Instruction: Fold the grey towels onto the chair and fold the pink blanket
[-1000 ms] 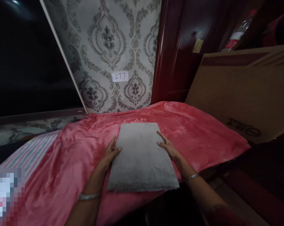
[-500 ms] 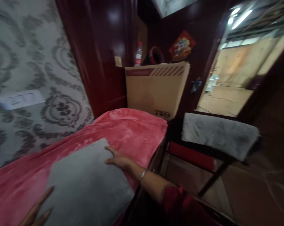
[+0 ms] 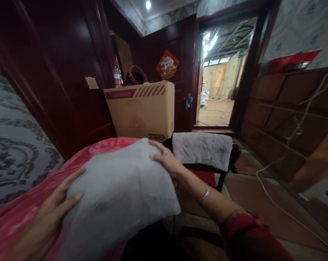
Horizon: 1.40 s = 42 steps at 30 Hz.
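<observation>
Grey plush cushion (image 3: 120,195): rectangular, soft, short-pile fabric, rounded corners. Lies near centre over the near edge of the bed, its right end overhanging the bed's side.

Left hand (image 3: 48,217): on the cushion's left edge, thumb on top, fingers spread along the side; an open-fingered grip pressing the fabric.

Right hand (image 3: 165,159): on the cushion's far right corner, fingers curved over the top edge; loose grip on the fabric. Thin metal bangle (image 3: 204,195) at the wrist, red sleeve (image 3: 250,235) nearer.

Pink fleece blanket (image 3: 25,210): velvety, covers the bed beneath and to the left of the cushion.

Second grey plush piece (image 3: 203,149): draped over a dark chair, just right of and beyond the right hand.

Cardboard box (image 3: 142,110): large, tan, red striped band along its top, far centre against dark red wood panelling. Plastic bottle (image 3: 117,74) stands behind it.

Damask wallpaper (image 3: 14,152): grey, raised pattern, far left.

White cable (image 3: 286,181): trails over the tiled floor, right.
</observation>
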Each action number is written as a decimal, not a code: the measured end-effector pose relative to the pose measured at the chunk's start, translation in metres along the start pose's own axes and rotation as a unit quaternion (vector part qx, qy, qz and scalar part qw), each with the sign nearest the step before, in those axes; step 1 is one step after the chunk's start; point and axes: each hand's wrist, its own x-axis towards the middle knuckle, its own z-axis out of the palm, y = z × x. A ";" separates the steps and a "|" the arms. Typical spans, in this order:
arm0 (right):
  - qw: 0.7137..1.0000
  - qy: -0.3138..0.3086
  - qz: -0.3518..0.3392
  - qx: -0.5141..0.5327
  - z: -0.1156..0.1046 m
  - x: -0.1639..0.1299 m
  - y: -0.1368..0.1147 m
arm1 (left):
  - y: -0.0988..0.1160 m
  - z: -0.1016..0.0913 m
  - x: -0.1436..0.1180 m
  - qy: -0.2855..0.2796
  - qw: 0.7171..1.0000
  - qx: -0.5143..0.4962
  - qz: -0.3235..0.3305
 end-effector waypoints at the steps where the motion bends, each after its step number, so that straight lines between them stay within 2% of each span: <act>1: 0.999 0.030 -0.023 -0.019 -0.026 -0.002 -0.020 | 0.020 0.026 0.016 -0.041 0.999 -0.036 0.003; 5: 0.983 0.144 -0.067 -0.094 -0.126 -0.012 -0.085 | 0.091 0.139 0.079 -0.204 0.963 -0.154 0.084; 8: 0.962 0.220 -0.081 -0.140 -0.193 -0.018 -0.111 | 0.120 0.220 0.118 -0.299 0.920 -0.200 0.156; 11: 0.946 0.265 -0.055 -0.178 -0.248 -0.021 -0.115 | 0.128 0.293 0.137 -0.345 0.896 -0.210 0.183; 14: 0.930 0.292 0.000 -0.225 -0.287 -0.024 -0.099 | 0.121 0.348 0.140 -0.319 0.925 -0.157 0.137; 16: 0.921 0.299 0.038 -0.246 -0.304 -0.027 -0.085 | 0.113 0.370 0.140 -0.296 0.943 -0.117 0.100; 18: 0.918 0.301 0.053 -0.254 -0.315 -0.027 -0.074 | 0.105 0.380 0.143 -0.293 0.946 -0.107 0.088; 22: 0.912 0.287 0.039 -0.291 -0.324 -0.021 -0.072 | 0.095 0.377 0.148 -0.313 0.935 -0.137 0.096; 25: 0.901 0.268 0.021 -0.339 -0.326 -0.013 -0.078 | 0.091 0.375 0.142 -0.277 0.940 -0.153 0.126; 28: 0.878 0.269 0.032 -0.395 -0.327 -0.007 -0.081 | 0.088 0.377 0.135 -0.240 0.947 -0.121 0.176; 32: 0.823 0.280 0.051 -0.492 -0.326 -0.007 -0.083 | 0.088 0.378 0.135 -0.222 0.950 -0.026 0.219; 36: 0.733 0.290 0.042 -0.613 -0.319 -0.021 -0.089 | 0.092 0.374 0.137 -0.186 0.951 0.070 0.236; 38: 0.687 0.283 0.014 -0.669 -0.311 -0.028 -0.092 | 0.096 0.371 0.136 -0.161 0.945 0.116 0.261; 40: 0.654 0.252 -0.042 -0.712 -0.300 -0.033 -0.092 | 0.104 0.369 0.133 -0.143 0.922 0.158 0.323; 42: 0.638 0.190 -0.098 -0.739 -0.289 -0.034 -0.089 | 0.114 0.369 0.129 -0.144 0.880 0.200 0.405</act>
